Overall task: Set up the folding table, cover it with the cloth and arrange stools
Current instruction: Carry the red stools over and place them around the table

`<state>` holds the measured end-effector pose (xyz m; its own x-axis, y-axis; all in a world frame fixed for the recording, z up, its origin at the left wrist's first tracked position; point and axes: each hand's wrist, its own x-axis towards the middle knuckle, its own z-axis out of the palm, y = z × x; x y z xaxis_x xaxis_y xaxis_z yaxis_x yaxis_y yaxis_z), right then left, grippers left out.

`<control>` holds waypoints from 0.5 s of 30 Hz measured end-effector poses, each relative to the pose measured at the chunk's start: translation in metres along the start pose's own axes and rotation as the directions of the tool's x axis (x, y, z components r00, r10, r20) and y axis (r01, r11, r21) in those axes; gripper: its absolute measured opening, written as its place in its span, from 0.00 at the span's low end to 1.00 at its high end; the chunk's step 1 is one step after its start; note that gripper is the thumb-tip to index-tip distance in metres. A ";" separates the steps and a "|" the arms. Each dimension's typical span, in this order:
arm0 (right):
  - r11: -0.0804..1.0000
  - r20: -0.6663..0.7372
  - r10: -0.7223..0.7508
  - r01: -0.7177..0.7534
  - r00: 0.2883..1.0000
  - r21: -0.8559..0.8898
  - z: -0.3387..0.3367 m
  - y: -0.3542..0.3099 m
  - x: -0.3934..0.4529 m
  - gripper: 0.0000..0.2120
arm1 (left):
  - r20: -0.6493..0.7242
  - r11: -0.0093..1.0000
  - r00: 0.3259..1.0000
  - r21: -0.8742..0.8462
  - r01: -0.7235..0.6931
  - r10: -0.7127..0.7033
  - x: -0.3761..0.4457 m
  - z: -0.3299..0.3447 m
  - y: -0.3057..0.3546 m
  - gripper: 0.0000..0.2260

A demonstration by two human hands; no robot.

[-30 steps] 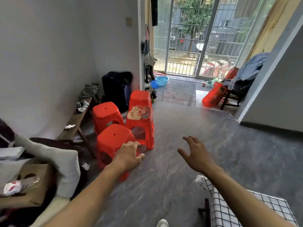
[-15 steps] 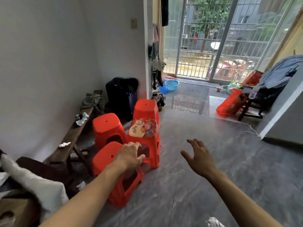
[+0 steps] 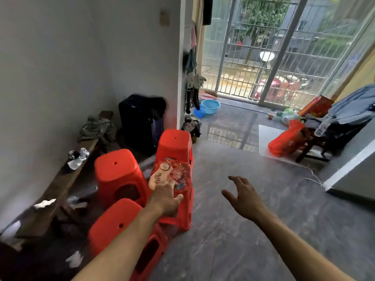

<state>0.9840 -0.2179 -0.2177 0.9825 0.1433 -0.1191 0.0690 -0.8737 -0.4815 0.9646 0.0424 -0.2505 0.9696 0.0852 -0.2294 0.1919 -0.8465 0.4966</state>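
1. Indoors, a person's left hand [image 3: 165, 199] reaches to a cluster of four red plastic stools [image 3: 119, 173] beside a wooden bench [image 3: 60, 185]; whether its fingers grip the stool's edge cannot be told.
2. Its fingertips lie at the near edge of a printed fan [image 3: 170, 176] resting on the stool with the fan [image 3: 182, 209].
3. Off to the side, the right hand [image 3: 243, 197] hovers open over the grey floor [image 3: 263, 230], fingers spread, touching nothing.
4. Neither folding table nor cloth is in view.
5. Likely risk: lifting this stool could send the loose fan sliding off, or knock the closely packed nearest stool [image 3: 117, 224].
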 end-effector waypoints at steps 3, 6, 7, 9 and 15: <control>1.000 -0.002 -0.002 0.002 1.000 0.006 0.002 -0.005 0.048 0.31 | 0.006 1.000 1.000 0.009 0.023 -0.023 0.049 -0.008 -0.008 0.26; 1.000 0.051 -0.002 0.001 0.999 0.029 0.011 -0.006 0.083 0.31 | 0.028 0.998 0.998 0.011 0.060 -0.060 0.084 -0.009 -0.012 0.25; 0.999 0.078 0.001 -0.004 0.997 0.037 0.015 -0.005 0.095 0.31 | 0.037 0.997 0.997 0.017 0.070 -0.071 0.096 -0.008 -0.013 0.24; 0.999 0.122 0.017 -0.023 0.992 0.048 0.022 -0.001 0.125 0.32 | 0.046 0.995 0.994 0.023 0.097 -0.098 0.122 -0.004 -0.016 0.24; 0.996 0.232 -0.035 0.014 0.972 0.093 0.038 0.016 0.221 0.33 | -0.011 0.965 0.966 0.047 0.258 -0.257 0.187 0.010 -0.021 0.23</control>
<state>1.1961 -0.1823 -0.2849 0.9126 0.2777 -0.3000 0.0660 -0.8244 -0.5621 1.1404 0.0708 -0.3126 0.8891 0.3061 -0.3403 0.4279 -0.8199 0.3804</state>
